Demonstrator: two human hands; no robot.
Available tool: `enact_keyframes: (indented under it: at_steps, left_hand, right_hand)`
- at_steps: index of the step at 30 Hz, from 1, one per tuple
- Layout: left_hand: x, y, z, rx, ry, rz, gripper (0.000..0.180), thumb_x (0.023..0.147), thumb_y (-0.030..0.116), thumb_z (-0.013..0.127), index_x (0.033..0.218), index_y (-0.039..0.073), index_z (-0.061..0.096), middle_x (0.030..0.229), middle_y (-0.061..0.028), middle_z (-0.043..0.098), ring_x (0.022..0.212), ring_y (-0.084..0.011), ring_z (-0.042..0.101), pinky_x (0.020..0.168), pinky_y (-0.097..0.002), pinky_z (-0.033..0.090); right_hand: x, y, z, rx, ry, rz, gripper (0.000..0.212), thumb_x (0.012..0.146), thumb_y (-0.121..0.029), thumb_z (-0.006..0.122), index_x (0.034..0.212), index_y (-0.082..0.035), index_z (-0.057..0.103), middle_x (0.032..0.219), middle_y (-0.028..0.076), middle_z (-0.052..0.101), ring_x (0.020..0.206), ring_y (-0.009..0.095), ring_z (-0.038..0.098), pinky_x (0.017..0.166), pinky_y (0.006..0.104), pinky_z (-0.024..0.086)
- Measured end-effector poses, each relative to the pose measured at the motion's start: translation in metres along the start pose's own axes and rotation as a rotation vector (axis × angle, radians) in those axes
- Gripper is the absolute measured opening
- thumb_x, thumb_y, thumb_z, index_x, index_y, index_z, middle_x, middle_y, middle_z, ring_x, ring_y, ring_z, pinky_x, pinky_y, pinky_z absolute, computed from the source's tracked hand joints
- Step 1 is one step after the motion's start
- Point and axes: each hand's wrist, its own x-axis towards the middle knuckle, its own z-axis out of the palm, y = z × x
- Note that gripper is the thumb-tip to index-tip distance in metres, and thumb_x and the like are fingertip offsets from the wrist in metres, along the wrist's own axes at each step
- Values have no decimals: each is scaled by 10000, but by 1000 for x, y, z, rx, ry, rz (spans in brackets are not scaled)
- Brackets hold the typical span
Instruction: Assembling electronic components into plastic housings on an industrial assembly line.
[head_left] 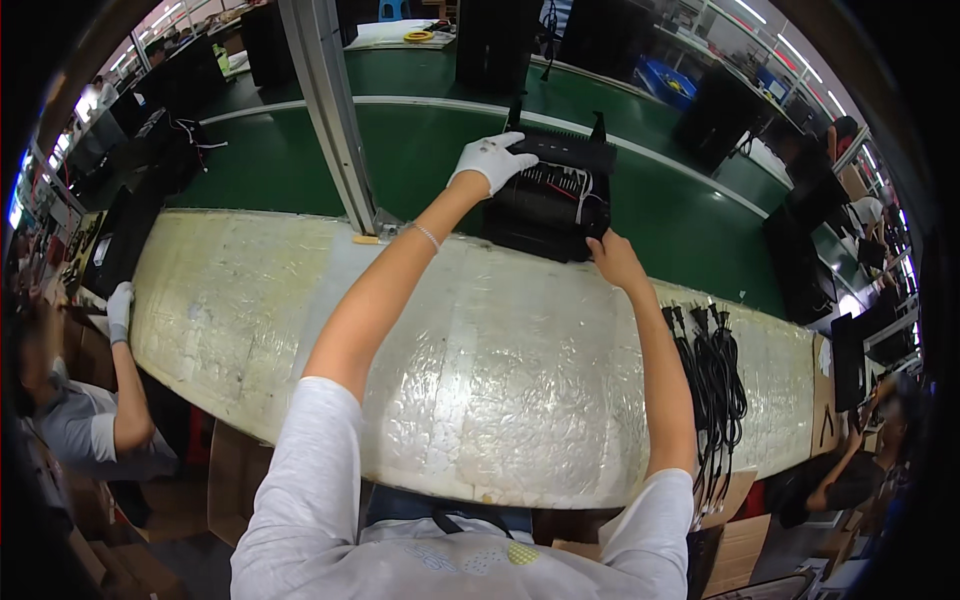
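Observation:
A black boxy appliance (548, 190) with slotted vents and a white wire at its right side lies over the near edge of the green conveyor belt. My left hand (490, 164), in a white glove, grips its upper left part, fingers over the top. At the lower right corner, my bare right hand (617, 260) holds the housing with the thumb on its face; the other fingers are partly hidden. To the right of my right forearm, a bundle of black power cords (712, 375) with plugs lies on the bench.
A film-covered workbench (500, 370) spans the front, beside the green belt (690, 235). A metal post (335, 120) rises left of my left hand. More black units (495, 45) stand beyond. Co-workers sit at both sides, one with a gloved hand (120, 305) by a black panel (120, 240).

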Motion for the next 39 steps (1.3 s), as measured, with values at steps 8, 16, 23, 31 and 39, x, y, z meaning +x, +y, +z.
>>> enact_keyframes:
  at_steps: [8, 16, 23, 31, 39]
  left_hand:
    - [-55, 16, -6, -117, 118, 19, 801, 839, 424, 641, 1385, -98, 375, 1431, -291, 399, 1334, -359, 409, 1113, -364, 332]
    - [-283, -11, -65, -96, 88, 104, 530, 863, 349, 657, 1265, 27, 530, 1283, -216, 532, 1198, -360, 520, 1037, -403, 411]
    - [-409, -51, -225, 237, 699, 27, 524, 856, 357, 671, 1241, 21, 552, 1228, -194, 560, 1186, -344, 522, 1027, -421, 411]
    - [-407, -235, -379, 335, 176, -872, 956, 778, 681, 597, 1342, -82, 480, 1337, -259, 533, 1228, -372, 517, 1048, -362, 388]
    - [-422, -221, -337, -232, 274, -639, 636, 847, 407, 678, 1232, -79, 542, 1082, -137, 638, 933, -206, 624, 802, -332, 514]
  right_hand:
    - [-28, -40, -16, -252, 131, 153, 462, 912, -416, 596, 725, 7, 613, 749, 256, 634, 759, 469, 616, 656, 533, 491]
    - [-118, -150, 5, -56, -48, -315, 206, 888, -227, 644, 894, -22, 656, 571, 158, 598, 555, 362, 608, 552, 434, 465]
    - [-142, -315, 85, 411, -222, -777, 521, 865, -239, 692, 1252, 65, 519, 1186, 269, 581, 1086, 403, 556, 922, 429, 454]
    - [-149, -496, 201, 663, -141, -689, 953, 837, -373, 695, 1370, 234, 191, 1377, 432, 326, 1295, 521, 357, 1099, 467, 313]
    - [-159, -447, 172, 694, -296, -456, 795, 804, -62, 575, 1441, 127, 139, 1346, 399, 389, 1200, 515, 454, 1016, 474, 401]
